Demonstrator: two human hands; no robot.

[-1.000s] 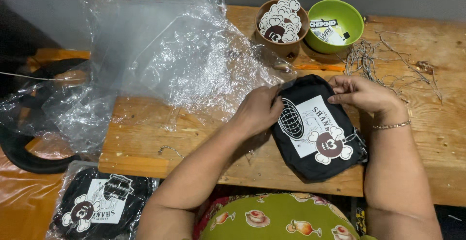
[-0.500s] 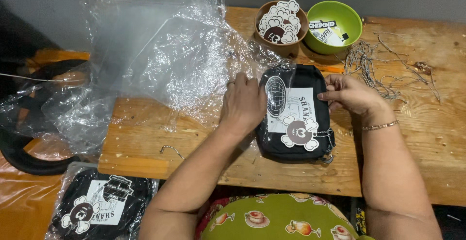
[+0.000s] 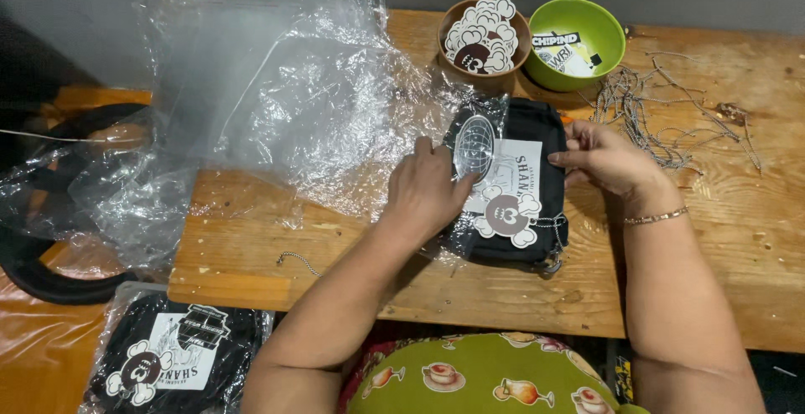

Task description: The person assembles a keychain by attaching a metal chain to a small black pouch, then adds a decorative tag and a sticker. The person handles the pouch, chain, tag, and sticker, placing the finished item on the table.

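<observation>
On the wooden table (image 3: 251,246), below the two bowls, your black pouch (image 3: 513,181) lies lengthwise away from you, your left hand (image 3: 426,189) pressed flat on its left side and your right hand (image 3: 605,159) pinching its right edge.

Lower left corner of the black fabric pouch (image 3: 511,183) covered by the left hand (image 3: 426,192), second bagged black pouch (image 3: 172,359) cut off by the bottom edge, both forearms cropped at frame bottom, green plastic bowl's (image 3: 608,45) contents partly hidden.
</observation>
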